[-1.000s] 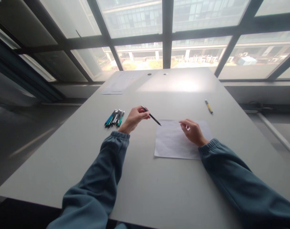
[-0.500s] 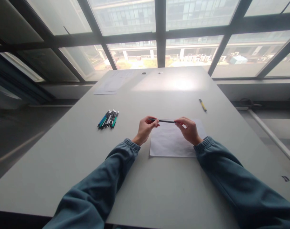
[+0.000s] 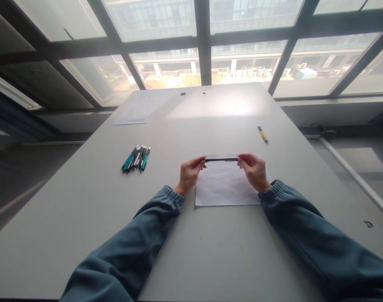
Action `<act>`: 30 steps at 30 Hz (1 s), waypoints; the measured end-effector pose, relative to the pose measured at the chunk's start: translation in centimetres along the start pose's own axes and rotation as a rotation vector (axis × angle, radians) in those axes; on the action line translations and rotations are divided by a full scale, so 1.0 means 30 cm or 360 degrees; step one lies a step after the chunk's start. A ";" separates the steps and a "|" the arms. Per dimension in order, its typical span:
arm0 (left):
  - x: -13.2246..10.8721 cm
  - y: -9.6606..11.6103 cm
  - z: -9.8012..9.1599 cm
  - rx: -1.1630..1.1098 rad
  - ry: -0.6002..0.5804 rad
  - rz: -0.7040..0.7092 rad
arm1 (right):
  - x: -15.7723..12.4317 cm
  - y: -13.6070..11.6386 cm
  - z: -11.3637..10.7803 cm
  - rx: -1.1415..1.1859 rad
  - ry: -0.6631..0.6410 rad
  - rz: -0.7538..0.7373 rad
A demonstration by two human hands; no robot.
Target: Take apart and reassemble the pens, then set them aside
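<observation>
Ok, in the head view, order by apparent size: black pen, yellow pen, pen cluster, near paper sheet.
1. Near paper sheet
2. Pen cluster
3. Black pen
4. Yellow pen; it lies farther off, so true order against 3 is unsure.

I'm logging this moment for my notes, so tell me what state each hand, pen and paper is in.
Left hand: pinching one end of the black pen
Right hand: pinching its other end
Black pen: held crosswise between both hands
Near paper: lying down, partly hidden by the right hand
Pen bunch: lying together
Yellow pen: lying alone
Far paper: lying down
</observation>
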State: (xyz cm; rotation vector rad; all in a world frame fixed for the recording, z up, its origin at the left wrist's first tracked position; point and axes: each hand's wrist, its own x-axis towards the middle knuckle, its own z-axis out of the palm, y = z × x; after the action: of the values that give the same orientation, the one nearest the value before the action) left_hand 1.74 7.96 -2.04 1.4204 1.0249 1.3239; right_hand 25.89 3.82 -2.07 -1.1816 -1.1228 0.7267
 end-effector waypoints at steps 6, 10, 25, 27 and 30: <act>0.006 -0.012 -0.003 0.0046 0.0035 0.0022 | 0.008 0.006 0.004 0.0059 0.0025 0.0068; 0.010 -0.017 -0.003 0.0018 0.0023 0.0026 | 0.013 0.018 0.005 0.0096 0.0051 0.0054; 0.014 -0.023 -0.005 0.0122 0.0044 0.0084 | 0.016 0.050 0.011 0.0006 0.0055 0.0012; 0.017 -0.021 -0.010 0.0220 0.0024 0.0178 | 0.018 0.053 0.011 0.0008 0.0052 0.0010; 0.024 -0.015 -0.023 0.0481 -0.0029 0.0408 | 0.019 0.054 0.012 0.0019 0.0050 0.0006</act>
State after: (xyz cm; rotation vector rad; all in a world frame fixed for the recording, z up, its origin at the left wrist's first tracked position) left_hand 1.12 8.83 -2.31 1.8378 1.0923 1.3745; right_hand 25.91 4.90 -3.46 -1.1814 -1.0891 0.7145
